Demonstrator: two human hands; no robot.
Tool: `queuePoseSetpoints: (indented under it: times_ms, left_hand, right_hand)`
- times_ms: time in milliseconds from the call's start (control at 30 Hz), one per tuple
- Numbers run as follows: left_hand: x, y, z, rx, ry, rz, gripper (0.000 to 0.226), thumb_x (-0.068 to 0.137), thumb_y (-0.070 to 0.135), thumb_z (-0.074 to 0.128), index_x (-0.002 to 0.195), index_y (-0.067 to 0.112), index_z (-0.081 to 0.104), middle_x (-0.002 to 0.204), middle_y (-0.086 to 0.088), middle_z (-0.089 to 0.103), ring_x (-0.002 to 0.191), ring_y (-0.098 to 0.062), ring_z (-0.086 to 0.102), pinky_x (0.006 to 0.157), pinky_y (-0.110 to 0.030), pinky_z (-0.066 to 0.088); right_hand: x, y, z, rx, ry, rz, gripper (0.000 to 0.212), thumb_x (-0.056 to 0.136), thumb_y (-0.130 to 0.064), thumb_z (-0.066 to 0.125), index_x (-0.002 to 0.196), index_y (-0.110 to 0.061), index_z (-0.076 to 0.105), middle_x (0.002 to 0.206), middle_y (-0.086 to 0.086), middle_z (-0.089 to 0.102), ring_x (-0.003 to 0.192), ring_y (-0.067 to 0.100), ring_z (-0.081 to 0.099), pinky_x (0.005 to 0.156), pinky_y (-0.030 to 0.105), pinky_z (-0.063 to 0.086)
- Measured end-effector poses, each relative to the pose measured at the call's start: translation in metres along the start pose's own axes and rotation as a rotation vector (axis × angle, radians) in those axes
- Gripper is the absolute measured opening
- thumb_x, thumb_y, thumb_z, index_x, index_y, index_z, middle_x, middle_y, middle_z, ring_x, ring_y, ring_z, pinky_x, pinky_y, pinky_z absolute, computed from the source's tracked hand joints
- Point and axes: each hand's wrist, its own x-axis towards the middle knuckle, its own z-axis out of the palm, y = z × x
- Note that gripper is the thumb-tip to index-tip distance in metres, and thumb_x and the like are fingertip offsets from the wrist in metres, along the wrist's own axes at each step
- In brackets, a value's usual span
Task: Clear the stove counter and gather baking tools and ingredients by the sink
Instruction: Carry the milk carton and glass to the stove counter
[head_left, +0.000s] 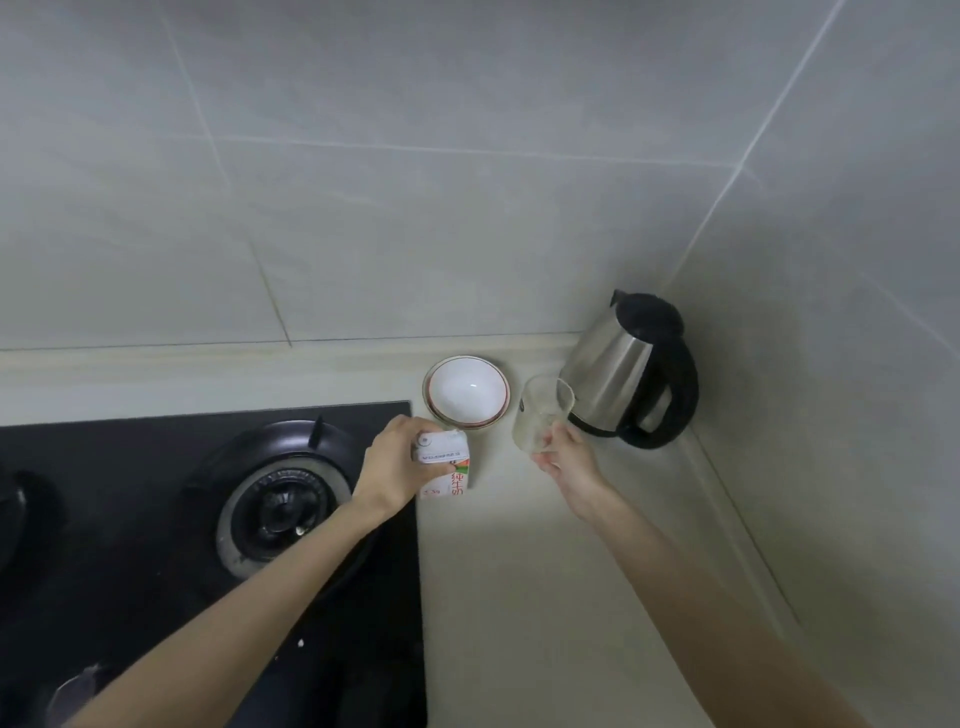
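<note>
A steel kettle (618, 374) with a black lid, handle and base stands upright in the corner of the pale counter (545, 597), close to both walls. A black glass hob (130, 493) is set into the counter at the left. Its near burner (283, 506) has a grey ring and a black pan support; a second burner (15, 509) is cut off by the left edge. A white speck (300, 643) lies on the hob. Large grey tiles (415, 208) cover the walls. A low cream ledge (208, 364) runs along their foot.
</note>
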Motion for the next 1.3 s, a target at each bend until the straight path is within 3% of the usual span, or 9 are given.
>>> queuePoseSetpoints:
  times_ms: [133,467,767,933,1000,1100,1167,1233,1300]
  left_hand:
    - [0.012,-0.007,0.006,-0.003,0.02,-0.03,0.042,0.064,0.021,0.086,0.1,0.026,0.065,0.095,0.006,0.055,0.087,-0.012,0.058,0.081,-0.033,0.049]
    - [0.025,-0.019,0.009,-0.043,0.019,-0.041,0.042,0.064,0.014,0.085,0.098,0.027,0.064,0.093,0.01,0.053,0.084,-0.006,0.055,0.072,-0.016,0.045]
    - [0.03,-0.019,0.017,-0.054,0.02,-0.038,0.044,0.065,0.015,0.084,0.104,0.024,0.063,0.095,0.01,0.052,0.086,-0.006,0.054,0.072,-0.011,0.042]
    - [0.024,-0.016,0.018,-0.034,0.015,-0.047,0.045,0.07,0.015,0.08,0.11,0.024,0.062,0.101,0.008,0.052,0.091,-0.008,0.053,0.073,-0.01,0.04]
    - [0.02,-0.016,0.017,-0.047,0.015,-0.049,0.045,0.072,0.015,0.078,0.113,0.025,0.062,0.105,0.007,0.053,0.095,-0.01,0.055,0.077,-0.015,0.044]
    - [0.012,-0.013,0.013,-0.067,0.047,-0.044,0.042,0.076,0.02,0.075,0.115,0.026,0.062,0.11,0.006,0.056,0.1,-0.012,0.058,0.088,-0.029,0.05]
    - [0.004,-0.009,0.008,-0.068,0.087,-0.055,0.041,0.08,0.025,0.073,0.119,0.024,0.06,0.112,0.007,0.056,0.102,-0.012,0.057,0.09,-0.029,0.049]
    - [-0.006,-0.004,0.0,-0.09,0.124,-0.075,0.042,0.084,0.028,0.069,0.124,0.02,0.057,0.114,0.008,0.055,0.104,-0.011,0.056,0.09,-0.025,0.047]
    - [-0.016,-0.001,-0.01,-0.103,0.166,-0.09,0.041,0.088,0.025,0.065,0.127,0.018,0.055,0.12,0.006,0.057,0.108,-0.012,0.056,0.09,-0.023,0.045]
  right_hand:
    - [0.026,-0.007,0.012,0.004,-0.02,0.008,0.025,0.102,-0.016,0.036,0.08,-0.017,0.047,0.081,0.0,0.046,0.07,0.015,0.045,0.072,0.02,0.045]
    - [0.079,-0.026,0.033,0.02,-0.051,0.017,0.025,0.103,-0.017,0.035,0.08,-0.018,0.045,0.08,0.0,0.045,0.069,0.012,0.044,0.078,0.022,0.045]
    - [0.101,-0.031,0.042,-0.078,0.005,-0.043,0.02,0.104,-0.022,0.032,0.106,-0.01,0.048,0.087,-0.002,0.055,0.072,0.008,0.049,0.066,0.019,0.043]
    - [0.097,-0.031,0.041,-0.139,0.084,-0.1,0.02,0.1,-0.018,0.04,0.083,-0.009,0.043,0.065,0.002,0.039,0.056,0.016,0.035,0.049,0.019,0.035]
    - [0.094,-0.025,0.039,-0.262,0.131,-0.158,0.023,0.096,-0.019,0.049,0.076,-0.009,0.043,0.063,0.005,0.039,0.054,0.017,0.035,0.048,0.024,0.031]
    - [0.098,0.004,0.031,-0.342,0.15,-0.166,0.015,0.08,-0.026,0.053,0.081,-0.013,0.045,0.085,0.005,0.045,0.073,0.02,0.043,0.059,0.027,0.04]
    - [0.075,0.004,0.033,-0.373,0.119,-0.219,0.014,0.08,-0.024,0.049,0.072,-0.021,0.038,0.093,0.003,0.04,0.083,0.02,0.039,0.069,0.031,0.04]
    - [0.03,-0.017,0.042,-0.417,0.034,-0.302,0.027,0.087,-0.011,0.047,0.071,-0.029,0.035,0.084,0.0,0.041,0.075,0.016,0.038,0.063,0.021,0.034]
    - [0.001,-0.03,0.05,-0.421,-0.101,-0.349,0.017,0.091,-0.009,0.048,0.088,-0.025,0.051,0.084,-0.011,0.05,0.076,0.005,0.048,0.064,0.016,0.035]
